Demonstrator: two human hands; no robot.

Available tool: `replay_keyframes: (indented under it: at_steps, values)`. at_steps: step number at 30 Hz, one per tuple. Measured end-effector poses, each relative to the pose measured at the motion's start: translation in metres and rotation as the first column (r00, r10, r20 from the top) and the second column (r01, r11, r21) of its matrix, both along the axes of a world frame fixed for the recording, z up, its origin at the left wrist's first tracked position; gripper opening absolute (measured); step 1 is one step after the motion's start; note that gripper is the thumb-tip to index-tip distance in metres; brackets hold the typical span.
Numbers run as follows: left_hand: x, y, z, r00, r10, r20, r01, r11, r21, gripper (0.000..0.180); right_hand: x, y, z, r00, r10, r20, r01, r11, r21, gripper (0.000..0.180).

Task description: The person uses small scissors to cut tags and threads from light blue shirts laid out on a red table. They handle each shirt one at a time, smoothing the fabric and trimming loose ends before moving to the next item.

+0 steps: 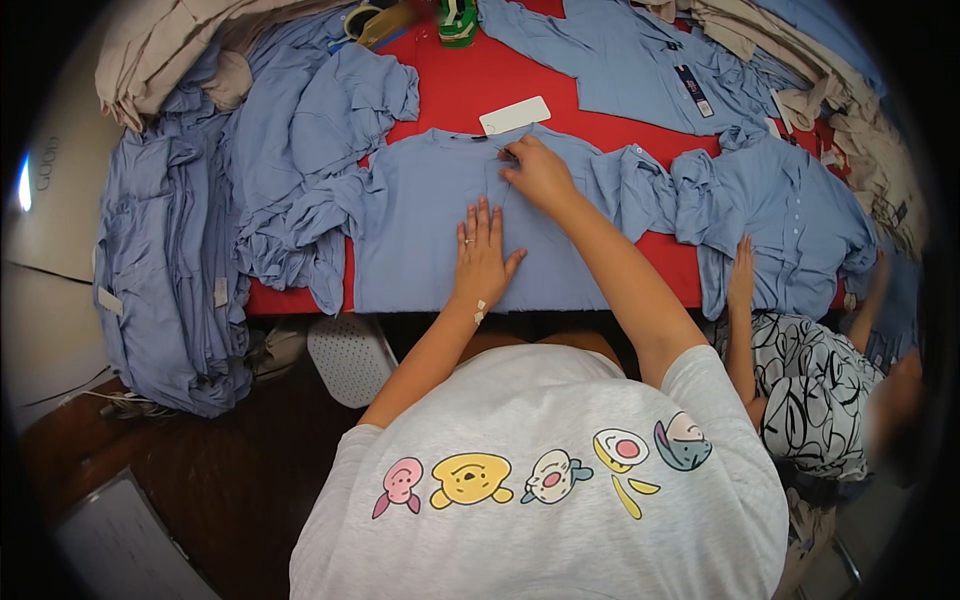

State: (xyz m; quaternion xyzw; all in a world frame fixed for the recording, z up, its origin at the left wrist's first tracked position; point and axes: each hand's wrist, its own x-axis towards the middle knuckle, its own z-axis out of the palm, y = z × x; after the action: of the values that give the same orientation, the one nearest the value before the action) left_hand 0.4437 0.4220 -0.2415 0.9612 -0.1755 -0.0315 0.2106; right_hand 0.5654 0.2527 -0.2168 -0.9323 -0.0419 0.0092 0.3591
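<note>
As I look down through the head camera, a red desk [450, 90] spreads beneath the garments. At its left, a tall stack of blue garments [170, 250] hangs past the edge, and a rumpled blue heap [325, 110] lies between that stack and my work. Directly before me, at the near edge of the desk, a light-blue shirt [420, 230] lies spread nearly flat, its neckline away from me and its sleeves bunched to either side. Just to the right, a buttoned blue shirt [790, 225] lies under the hand [741, 270] of a co-worker. Below the desk stands a white perforated stool [350, 362].

My left hand [482, 262] rests palm down on the middle of the light-blue shirt, its fingers [483, 218] straight and the thumb spread wide. My right hand [540, 172] reaches to the upper front, near the neckline; its fingers and thumb stand narrow, touching the cloth, though I cannot tell whether they pinch it.

Just beyond the collar lies a white card [515, 115]. Farther off is a green object [457, 25], partly cut off by the picture's edge, and a dark tag [692, 90] lies on another blue garment [625, 75].
</note>
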Motion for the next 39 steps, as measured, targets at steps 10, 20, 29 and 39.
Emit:
replay_keyframes:
  at_steps: [10,20,29,39]
  values:
    - [-0.006,0.014,-0.013,0.996,-0.049,0.076,0.045,0.997,0.056,0.088,0.015,0.014,-0.016,0.984,0.14,-0.112,-0.127,0.985,0.113,0.021]
    - [0.0,0.007,-0.008,0.997,-0.011,0.076,0.01,1.0,0.004,0.089,0.021,0.022,-0.023,0.996,0.004,-0.09,0.006,0.994,0.113,0.02]
    - [0.036,-0.014,-0.013,0.996,0.05,0.069,-0.044,0.996,-0.08,0.091,0.013,-0.009,-0.021,1.0,0.001,0.003,-0.002,0.928,0.372,0.023]
    - [0.052,-0.021,-0.013,0.992,0.026,0.124,-0.019,0.998,-0.058,0.092,-0.096,-0.113,-0.002,0.976,0.112,0.186,-0.072,0.976,-0.207,0.046]
